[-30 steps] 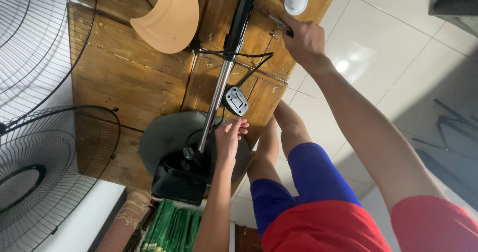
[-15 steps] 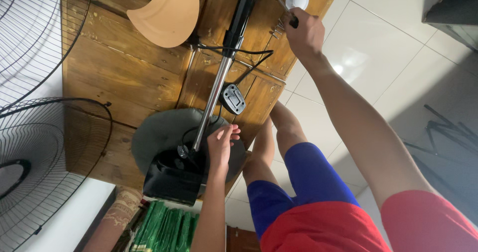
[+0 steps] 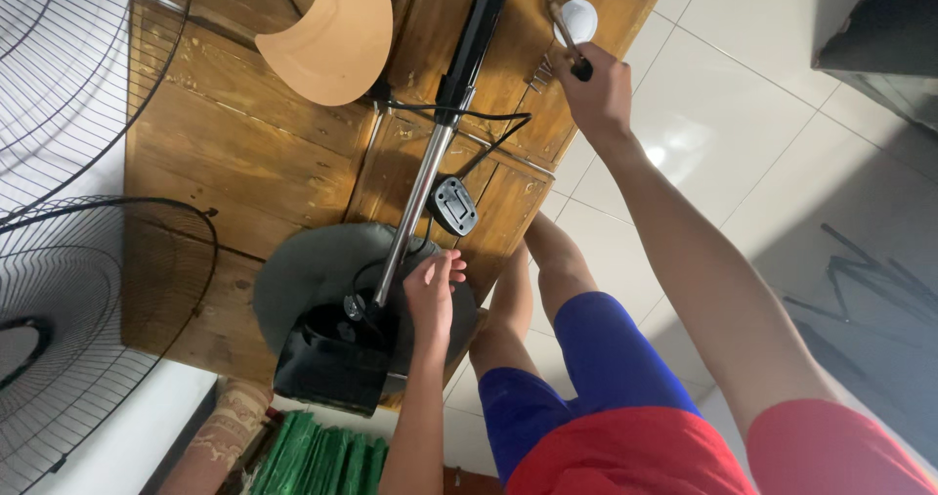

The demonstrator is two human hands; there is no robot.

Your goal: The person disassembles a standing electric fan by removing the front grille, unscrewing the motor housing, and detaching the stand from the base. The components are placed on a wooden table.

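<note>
**Fan stand on wooden worktop, both hands engaged**

Head view looks down on a wooden worktop [image 3: 195, 163] of rough brown planks. A fan stand lies across it: a chrome pole [image 3: 415, 207] runs from a black upper tube [image 3: 474, 36] down to a round grey base [image 3: 303, 270]. A black boxy part [image 3: 327, 363] sits on the base at the pole's lower end. A black cable [image 3: 479, 119] loops beside the pole, and a small black-and-white plug-like piece [image 3: 452, 205] lies just beside it.

Left hand [image 3: 433, 290]: rests on the grey base just beside the pole foot, fingers curled loosely, touching the base. Whether it grips anything I cannot tell.

Right hand [image 3: 598, 89]: arm stretched to the far edge of the worktop, closed around the dark handle of a slim tool [image 3: 564, 28], whose metal shaft points away from the person. A small white round object [image 3: 578, 16] lies touching or just beside the shaft; contact unclear.

Around: a tan fan blade [image 3: 332, 41] lies near the top of the worktop. Wire fan grilles [image 3: 68, 290] stand at the left edge. Green ribbed material [image 3: 327, 456] shows below the worktop. White tiled floor [image 3: 743, 143] on the right. The person wears blue shorts [image 3: 586, 378] and a red top.
</note>
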